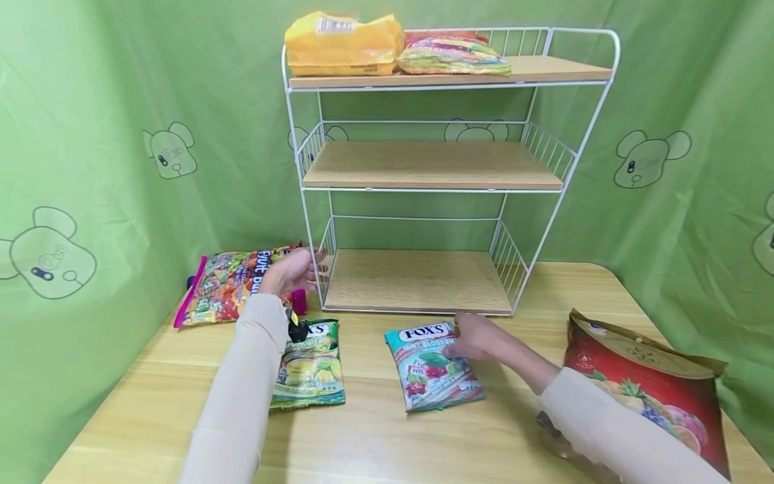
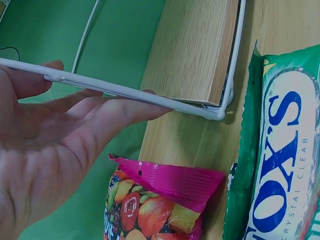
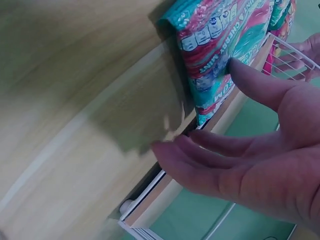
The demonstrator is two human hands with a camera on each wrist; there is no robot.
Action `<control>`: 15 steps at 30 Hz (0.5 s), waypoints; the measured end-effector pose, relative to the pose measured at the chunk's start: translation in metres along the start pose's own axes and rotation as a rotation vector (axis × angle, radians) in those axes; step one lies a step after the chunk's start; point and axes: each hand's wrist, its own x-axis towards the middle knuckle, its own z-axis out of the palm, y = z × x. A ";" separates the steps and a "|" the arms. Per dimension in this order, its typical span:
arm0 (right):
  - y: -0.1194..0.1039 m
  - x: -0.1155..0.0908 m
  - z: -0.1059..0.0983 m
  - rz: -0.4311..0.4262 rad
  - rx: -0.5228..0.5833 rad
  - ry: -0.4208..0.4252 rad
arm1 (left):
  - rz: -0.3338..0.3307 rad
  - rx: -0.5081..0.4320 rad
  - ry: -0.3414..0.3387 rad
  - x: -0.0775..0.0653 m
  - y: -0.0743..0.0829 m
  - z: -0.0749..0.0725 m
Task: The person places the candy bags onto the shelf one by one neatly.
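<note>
My left hand (image 1: pixel 295 270) is at the lower left post of a white wire rack with wooden shelves (image 1: pixel 417 279). In the left wrist view, its extended fingers (image 2: pixel 107 110) lie along the white bar (image 2: pixel 125 92). My right hand (image 1: pixel 480 336) reaches over the right edge of a teal Fox's Mint Blossom candy bag (image 1: pixel 432 366) on the table. In the right wrist view, the thumb is at the bag's surface while the spread fingers (image 3: pixel 200 165) are apart from it. A green Fox's Spring Tea bag (image 1: pixel 317 366) lies below the left hand.
A fruit candy bag with pink ends (image 1: pixel 224 286) lies left of the rack. At the right stands a large red bag (image 1: pixel 641 383), partly behind the right sleeve. The top shelf bears a yellow bag (image 1: pixel 345 47) and a colourful bag (image 1: pixel 453 57). Green curtains (image 1: pixel 91 168) surround the table.
</note>
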 end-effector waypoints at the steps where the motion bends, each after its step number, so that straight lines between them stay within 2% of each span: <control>1: 0.001 -0.001 0.000 0.011 0.002 -0.016 | -0.001 -0.001 0.002 0.000 0.000 0.000; 4: 0.002 -0.005 0.000 0.037 0.018 -0.072 | -0.003 -0.001 0.004 0.000 -0.001 0.000; 8: 0.000 -0.010 0.003 0.078 0.122 -0.140 | -0.005 0.001 0.005 0.000 -0.001 0.000; 11: -0.002 -0.013 0.006 0.100 0.190 -0.161 | -0.004 -0.001 0.002 0.000 -0.001 0.000; 15: -0.004 -0.014 0.007 0.105 0.206 -0.154 | 0.005 -0.011 -0.010 0.000 -0.001 0.000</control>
